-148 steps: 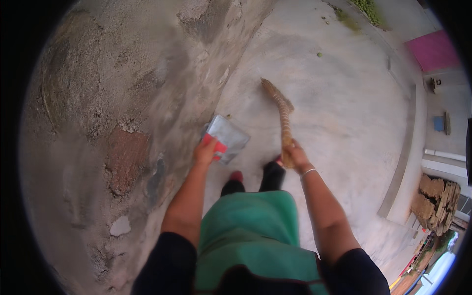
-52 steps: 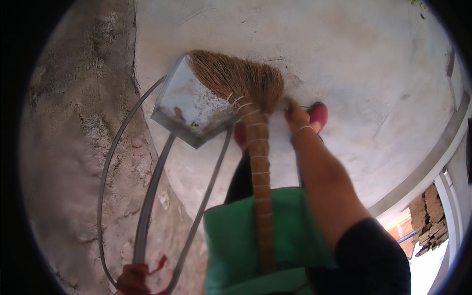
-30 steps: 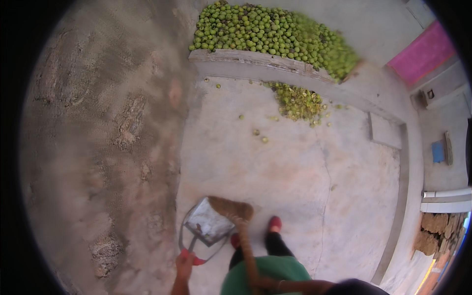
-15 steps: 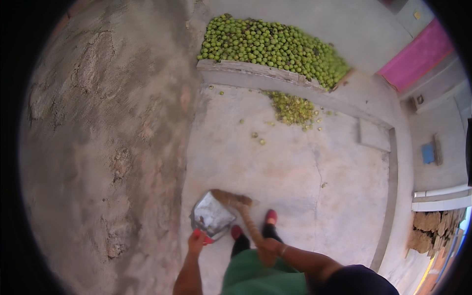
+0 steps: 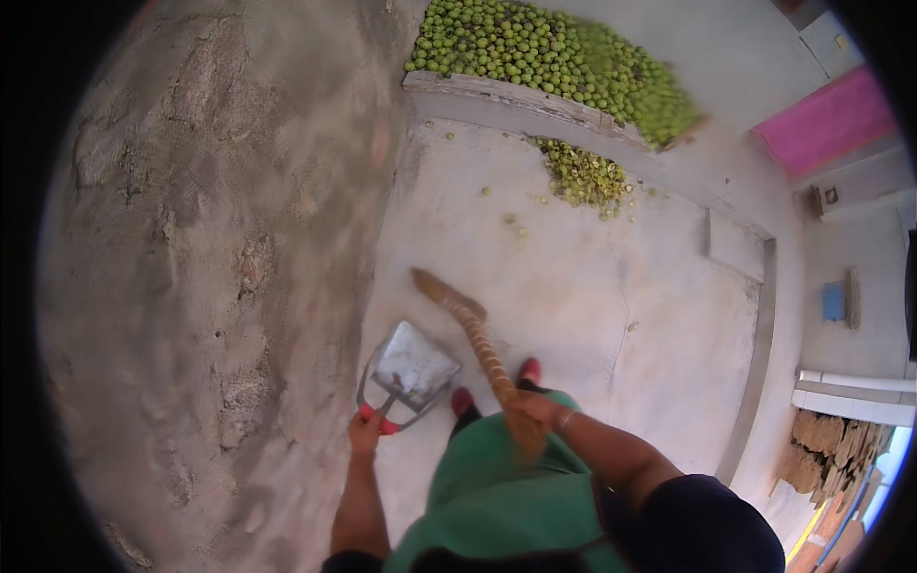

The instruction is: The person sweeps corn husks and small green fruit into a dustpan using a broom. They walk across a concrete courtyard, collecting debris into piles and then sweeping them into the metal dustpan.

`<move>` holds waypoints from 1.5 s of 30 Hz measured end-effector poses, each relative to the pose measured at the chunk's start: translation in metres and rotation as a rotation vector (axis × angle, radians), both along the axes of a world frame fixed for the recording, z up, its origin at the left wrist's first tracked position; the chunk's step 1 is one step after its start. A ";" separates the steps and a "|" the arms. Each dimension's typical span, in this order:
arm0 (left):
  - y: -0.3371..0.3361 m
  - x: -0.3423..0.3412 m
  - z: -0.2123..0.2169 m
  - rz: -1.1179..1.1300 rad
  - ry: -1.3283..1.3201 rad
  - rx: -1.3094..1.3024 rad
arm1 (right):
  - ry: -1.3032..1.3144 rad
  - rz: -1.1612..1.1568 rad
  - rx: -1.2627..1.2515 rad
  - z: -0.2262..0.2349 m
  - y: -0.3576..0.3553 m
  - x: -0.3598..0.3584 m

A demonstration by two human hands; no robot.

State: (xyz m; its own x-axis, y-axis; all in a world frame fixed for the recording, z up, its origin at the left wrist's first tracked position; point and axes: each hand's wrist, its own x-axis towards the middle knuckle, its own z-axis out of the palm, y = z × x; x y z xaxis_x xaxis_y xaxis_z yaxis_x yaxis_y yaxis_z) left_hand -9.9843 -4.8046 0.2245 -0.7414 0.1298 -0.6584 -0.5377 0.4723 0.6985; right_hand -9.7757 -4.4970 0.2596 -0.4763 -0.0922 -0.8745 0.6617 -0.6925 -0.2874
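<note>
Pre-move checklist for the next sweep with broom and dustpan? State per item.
1. Left hand grips dustpan by its red handle: ok.
2. Right hand grips broom: ok.
3. Broom head on the concrete floor: cannot tell.
4. Dustpan beside broom head: ok.
5. Loose green fruit within broom reach: not ok, lies farther ahead.
6. Fruit pile held behind the low kerb: not ok, some spilled past.

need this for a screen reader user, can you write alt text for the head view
Seen from above, a person in green stands on a concrete floor, the left hand gripping a metal dustpan and the right hand a straw broom. Ahead, a heap of small green fruit lies behind a low curb.
</note>
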 end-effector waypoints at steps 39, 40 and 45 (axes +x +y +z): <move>0.325 -0.221 0.019 0.050 -0.027 -0.074 | 0.244 -0.492 -0.294 -0.016 0.402 -0.312; 0.334 -0.226 0.013 0.026 -0.014 -0.093 | 0.256 -0.507 -0.387 -0.019 0.406 -0.334; 0.385 -0.290 0.014 -0.089 -0.021 -0.037 | 0.132 -0.586 -0.443 -0.046 0.444 -0.509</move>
State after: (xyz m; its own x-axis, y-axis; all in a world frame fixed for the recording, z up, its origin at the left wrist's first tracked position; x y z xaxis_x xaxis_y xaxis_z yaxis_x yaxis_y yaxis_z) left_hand -10.2745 -4.4198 0.2387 -0.7142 0.1695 -0.6791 -0.5065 0.5445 0.6686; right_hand -10.2843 -4.0528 0.2135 -0.6543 -0.1211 -0.7465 0.1273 -0.9906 0.0490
